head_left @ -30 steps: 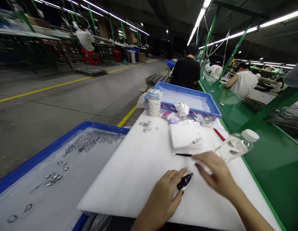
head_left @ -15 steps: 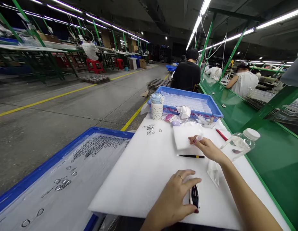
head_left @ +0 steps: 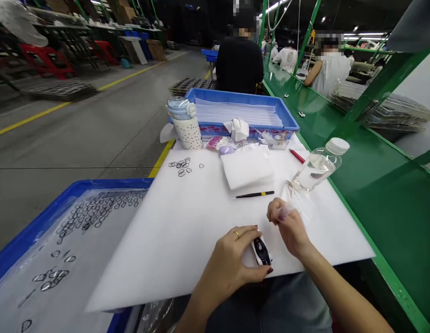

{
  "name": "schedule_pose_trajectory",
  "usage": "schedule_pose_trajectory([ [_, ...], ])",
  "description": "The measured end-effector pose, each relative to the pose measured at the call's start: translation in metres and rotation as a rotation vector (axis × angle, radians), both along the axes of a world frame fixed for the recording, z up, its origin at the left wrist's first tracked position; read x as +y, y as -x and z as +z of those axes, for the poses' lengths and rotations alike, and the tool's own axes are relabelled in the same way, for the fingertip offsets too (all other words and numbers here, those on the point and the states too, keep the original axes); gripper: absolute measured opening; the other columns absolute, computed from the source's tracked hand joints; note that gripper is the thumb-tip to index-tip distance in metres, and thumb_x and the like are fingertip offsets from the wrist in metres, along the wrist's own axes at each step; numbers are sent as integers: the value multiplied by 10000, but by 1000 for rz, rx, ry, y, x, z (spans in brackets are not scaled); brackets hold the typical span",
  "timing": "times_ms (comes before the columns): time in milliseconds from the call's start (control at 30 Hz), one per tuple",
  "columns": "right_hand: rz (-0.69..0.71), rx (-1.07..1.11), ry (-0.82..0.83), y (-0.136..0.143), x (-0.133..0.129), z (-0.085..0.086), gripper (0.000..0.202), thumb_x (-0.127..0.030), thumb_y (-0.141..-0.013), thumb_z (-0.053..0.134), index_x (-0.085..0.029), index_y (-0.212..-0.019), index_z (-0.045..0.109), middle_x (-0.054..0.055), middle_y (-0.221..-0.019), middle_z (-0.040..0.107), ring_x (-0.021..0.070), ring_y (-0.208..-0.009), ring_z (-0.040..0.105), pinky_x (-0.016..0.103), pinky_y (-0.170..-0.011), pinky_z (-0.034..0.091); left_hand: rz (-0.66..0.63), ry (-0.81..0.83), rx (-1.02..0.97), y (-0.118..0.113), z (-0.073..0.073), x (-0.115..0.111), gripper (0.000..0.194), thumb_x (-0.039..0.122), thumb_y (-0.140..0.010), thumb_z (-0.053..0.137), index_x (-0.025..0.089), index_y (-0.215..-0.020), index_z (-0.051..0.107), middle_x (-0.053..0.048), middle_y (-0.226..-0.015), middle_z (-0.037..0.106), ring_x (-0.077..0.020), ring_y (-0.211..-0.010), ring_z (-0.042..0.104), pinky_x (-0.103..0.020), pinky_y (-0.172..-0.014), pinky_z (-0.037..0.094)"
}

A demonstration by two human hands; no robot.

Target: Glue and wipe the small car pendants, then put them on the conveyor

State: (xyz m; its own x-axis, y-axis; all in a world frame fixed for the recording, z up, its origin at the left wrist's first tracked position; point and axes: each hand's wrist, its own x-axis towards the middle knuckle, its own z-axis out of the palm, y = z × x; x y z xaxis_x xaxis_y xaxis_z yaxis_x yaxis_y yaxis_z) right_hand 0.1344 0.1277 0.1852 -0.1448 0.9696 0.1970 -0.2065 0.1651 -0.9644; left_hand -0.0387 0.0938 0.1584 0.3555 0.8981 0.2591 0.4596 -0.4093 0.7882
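A small black-and-white toy car [head_left: 261, 251] sits on the white foam sheet [head_left: 187, 240] near its front edge. My left hand [head_left: 228, 259] grips the car between the fingers at its far end and the thumb at its near end. Just right of and beyond the car, my right hand [head_left: 289, 226] is raised with its fingers curled together. Something pale and see-through shows at those fingers, too blurred to name. Black tweezers [head_left: 254, 194] with a yellow band lie beyond the hands, in front of a white foam pad [head_left: 247, 166].
Dark oval rings [head_left: 182, 165] lie at the sheet's left, and many more in a blue tray [head_left: 76, 185]. A dotted cup [head_left: 187, 132], a clear bottle [head_left: 317, 169], a red pen [head_left: 297, 156] and another blue tray [head_left: 287, 115] stand around. A green bench [head_left: 367, 185] runs along the right.
My left hand has closed on the toy car's ends. My right hand has moved from the foam pad back toward me, near the car. The view has tilted down and turned right.
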Motion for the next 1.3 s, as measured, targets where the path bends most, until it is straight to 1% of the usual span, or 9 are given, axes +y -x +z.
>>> schedule_pose_trajectory([
  [67,56,141,-48,1,-5,18,530,-730,-767,630,-217,-692,516,-36,-621,363,136,-576,326,303,-583,304,60,88,-31,-5,6,3,554,201,-538,898,149,-1066,735,-85,-1003,779,-269,-868,720,-422,-825,615],
  [133,156,290,-68,5,-8,39,628,-831,-765,510,-218,-636,463,-41,-567,335,126,-528,296,304,-558,305,130,176,-66,-9,11,5,419,198,-585,838,171,-995,755,-53,-906,780,-234,-771,699,-394,-753,612],
  [200,228,379,-17,11,-10,52,668,-821,-822,402,-209,-557,372,-47,-493,264,110,-472,240,298,-516,276,182,214,-113,-11,13,6,289,178,-610,779,191,-898,768,-36,-836,773,-217,-739,679,-364,-714,599],
  [233,243,409,22,14,-11,55,668,-796,-842,382,-206,-533,336,-49,-468,225,105,-453,213,296,-498,258,194,216,-136,-11,14,6,259,164,-604,761,196,-862,769,-31,-813,769,-212,-736,672,-351,-706,592],
  [333,217,470,111,22,-12,48,634,-739,-826,408,-204,-507,289,-53,-440,161,99,-435,173,291,-472,224,174,214,-175,-10,13,5,259,137,-577,735,202,-826,767,-23,-791,765,-203,-735,663,-334,-712,578],
  [500,207,519,156,25,-13,34,606,-702,-796,433,-203,-496,263,-57,-423,135,92,-424,149,280,-460,210,168,235,-192,-8,11,4,224,157,-587,720,206,-800,767,-24,-785,769,-201,-731,663,-331,-708,570],
  [900,256,516,170,25,-10,32,612,-692,-818,452,-205,-499,263,-61,-421,147,82,-423,153,269,-454,194,174,219,-199,-8,12,5,152,168,-589,711,206,-729,756,-19,-727,757,-195,-697,663,-334,-712,582],
  [1167,205,440,128,26,-13,32,620,-731,-827,395,-214,-505,278,-50,-421,156,96,-419,154,277,-455,210,173,221,-173,-8,12,5,152,165,-593,716,214,-732,751,-23,-769,773,-209,-719,683,-354,-738,596],
  [1300,163,382,138,27,-15,34,623,-737,-805,433,-223,-490,275,-47,-414,166,100,-417,162,287,-457,218,172,226,-169,-9,12,4,166,166,-594,728,216,-749,757,-26,-787,780,-213,-729,690,-358,-740,601],
])
